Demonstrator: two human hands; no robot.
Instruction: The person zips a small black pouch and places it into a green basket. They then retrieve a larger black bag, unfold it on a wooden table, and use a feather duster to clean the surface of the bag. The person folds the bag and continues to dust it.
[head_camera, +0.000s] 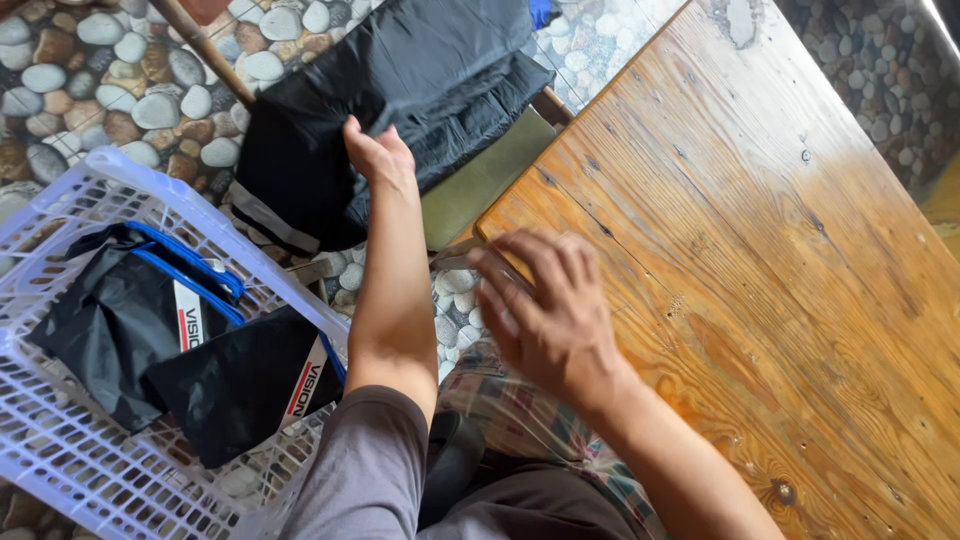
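Right hand (545, 300) blurred, left hand (375, 155) gripping black garment (400, 90)

My left hand (375, 155) grips the black garment (390, 100) lying over a chair (480, 180) on the pebble floor (90, 80), while my right hand (545, 305) hovers blurred, fingers spread, over the wooden counter's (760, 280) edge, beside a white basket (60, 440) holding black clothes (160, 340).
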